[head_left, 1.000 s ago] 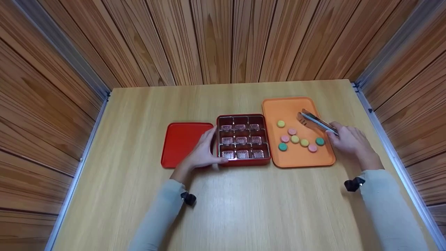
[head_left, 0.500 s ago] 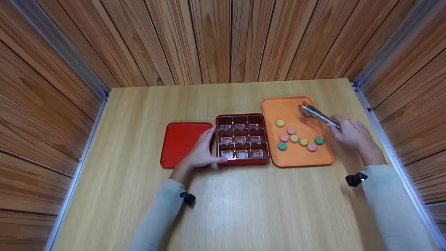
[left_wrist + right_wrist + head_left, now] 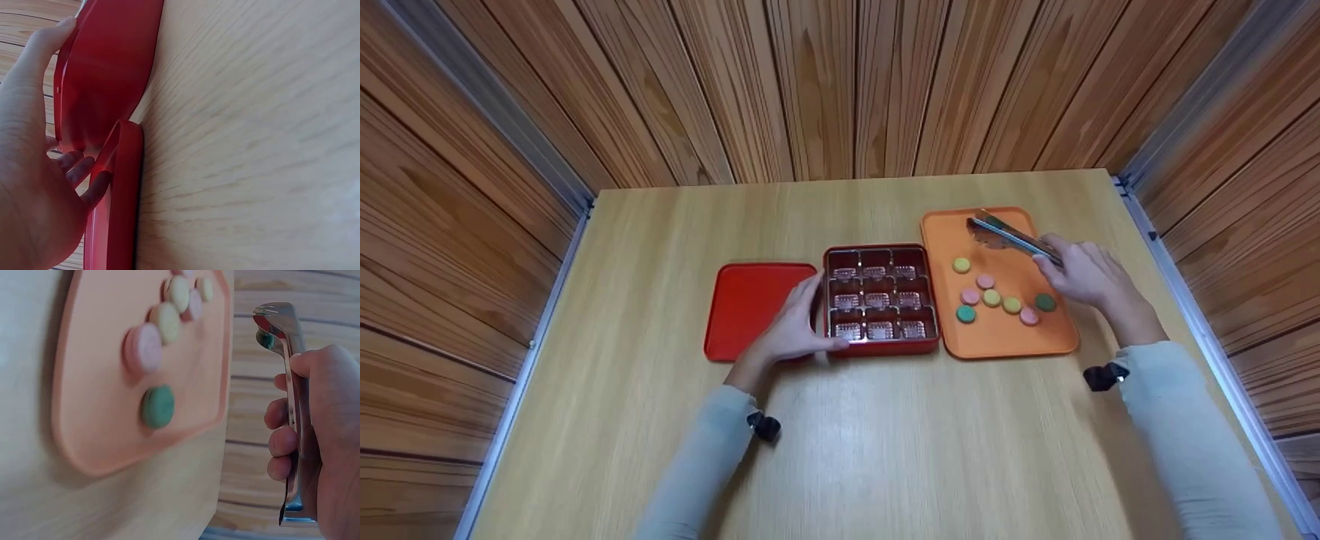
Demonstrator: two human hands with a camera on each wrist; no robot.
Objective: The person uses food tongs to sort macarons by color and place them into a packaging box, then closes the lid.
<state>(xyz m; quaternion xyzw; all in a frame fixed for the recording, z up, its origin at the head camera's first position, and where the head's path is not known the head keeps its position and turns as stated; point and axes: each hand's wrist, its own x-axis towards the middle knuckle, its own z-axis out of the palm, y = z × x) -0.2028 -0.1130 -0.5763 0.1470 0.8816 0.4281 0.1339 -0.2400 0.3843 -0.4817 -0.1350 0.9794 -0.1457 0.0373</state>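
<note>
In the head view a red box (image 3: 882, 348) with a clear brown divided insert stands mid-table. My left hand (image 3: 795, 326) rests against its left side, thumb at the front corner and fingers spread along the wall. The left wrist view shows the thumb touching the box wall (image 3: 109, 67), the other fingers beside the red lid (image 3: 125, 191). My right hand (image 3: 1084, 274) grips metal tongs (image 3: 1016, 238) above the orange tray (image 3: 1005, 345). In the right wrist view the tongs (image 3: 298, 399) have their tips apart, with reddish and green reflections near them.
Several macarons lie on the tray, among them a yellow one (image 3: 961, 265), a pink one (image 3: 985, 282) and a green one (image 3: 966, 314). Left of the box lies the red lid (image 3: 750, 300), partly under my left hand. Wood-panel walls (image 3: 825, 90) enclose the table.
My right hand has moved the tongs up and then left, over the tray's upper part. The left hand, box, lid and macarons have stayed in place.
</note>
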